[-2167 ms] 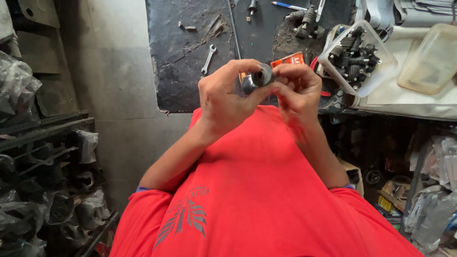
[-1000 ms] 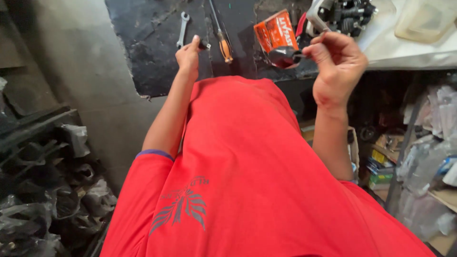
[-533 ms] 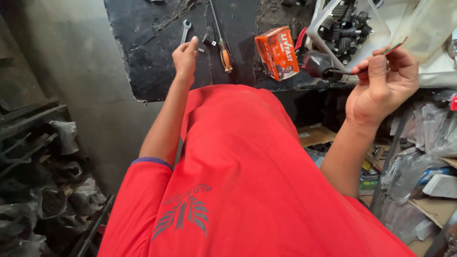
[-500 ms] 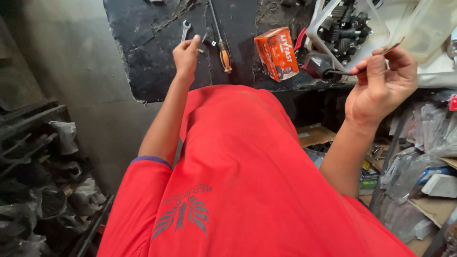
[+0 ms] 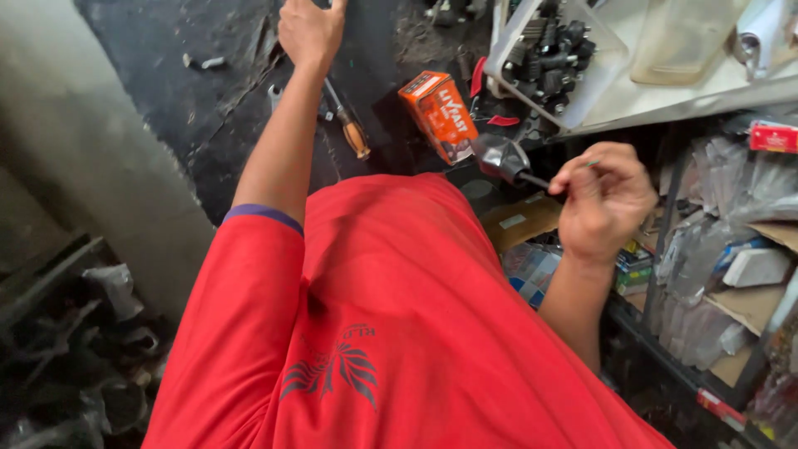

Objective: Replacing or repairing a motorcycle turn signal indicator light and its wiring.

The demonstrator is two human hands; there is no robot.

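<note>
My left hand (image 5: 312, 29) is stretched out over the dark, grimy workbench (image 5: 208, 125). Its fingertips are cut off by the top edge of the view. Just below its wrist lie a screwdriver with an amber handle (image 5: 353, 135) and a small wrench (image 5: 274, 96). My right hand (image 5: 603, 199) is pinched on a thin rod-like tool (image 5: 544, 180) with a green tip. The tool's dark end points at a shiny plastic-wrapped part (image 5: 501, 158) at the bench's front edge. An orange box (image 5: 438, 115) lies just left of that part.
A clear plastic tub of black metal parts (image 5: 553, 54) stands at the back right on a pale shelf top (image 5: 665, 91). Below are racks of bagged and boxed goods (image 5: 731, 266). A grey wall (image 5: 91, 166) and dark clutter (image 5: 75, 349) are on the left.
My left hand has reached farther across the bench, past the screwdriver and wrench. My right hand has come down with the thin tool to the wrapped part at the bench's edge.
</note>
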